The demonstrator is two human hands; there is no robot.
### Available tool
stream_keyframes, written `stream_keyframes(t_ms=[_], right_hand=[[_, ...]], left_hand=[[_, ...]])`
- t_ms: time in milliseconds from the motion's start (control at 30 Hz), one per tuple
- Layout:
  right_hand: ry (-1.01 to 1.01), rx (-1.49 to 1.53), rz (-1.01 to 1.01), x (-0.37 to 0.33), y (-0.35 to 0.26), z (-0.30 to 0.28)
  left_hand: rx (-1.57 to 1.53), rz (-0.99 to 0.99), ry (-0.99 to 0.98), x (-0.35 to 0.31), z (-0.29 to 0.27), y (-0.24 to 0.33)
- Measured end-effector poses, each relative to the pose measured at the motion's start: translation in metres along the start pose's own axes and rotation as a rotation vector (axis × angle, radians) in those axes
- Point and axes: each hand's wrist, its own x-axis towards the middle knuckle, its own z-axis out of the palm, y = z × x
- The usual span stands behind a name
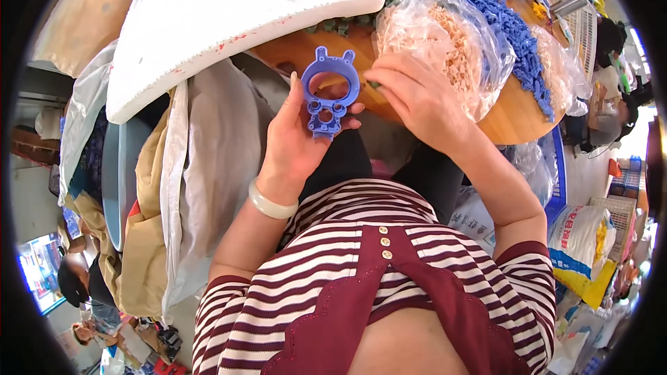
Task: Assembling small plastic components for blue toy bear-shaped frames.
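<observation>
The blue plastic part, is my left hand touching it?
Touching. The head view shows the left hand gripping the blue plastic part, thumb along its left edge and fingertips at its right.

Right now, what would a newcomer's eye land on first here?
The blue plastic part with a large ring and smaller holes, held up at centre frame in the left hand. Just right of it, the right hand pinches something small and dark at the part's edge. Behind, on the round wooden table, sits a clear bag of pale small pieces beside a heap of matching blue parts.
</observation>
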Motion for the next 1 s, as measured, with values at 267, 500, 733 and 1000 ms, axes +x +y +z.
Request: stream_keyframes(t_ms=[267,500,733,1000], right_hand=[[0.241,0.238,0.084,-0.031,-0.023,0.007],[0.464,0.182,0.196,-0.048,-0.02,0.019],[0.484,0.091,0.245,-0.052,-0.022,0.01],[0.483,0.057,0.143,-0.045,-0.032,0.007]], left_hand=[[0.113,0.076,0.078,0.006,0.024,-0.023],[-0.009,0.012,0.075,0.014,0.046,-0.032],[-0.014,0.01,0.072,0.017,0.049,-0.037],[-0.096,0.046,-0.043,0.022,0.045,-0.04]])
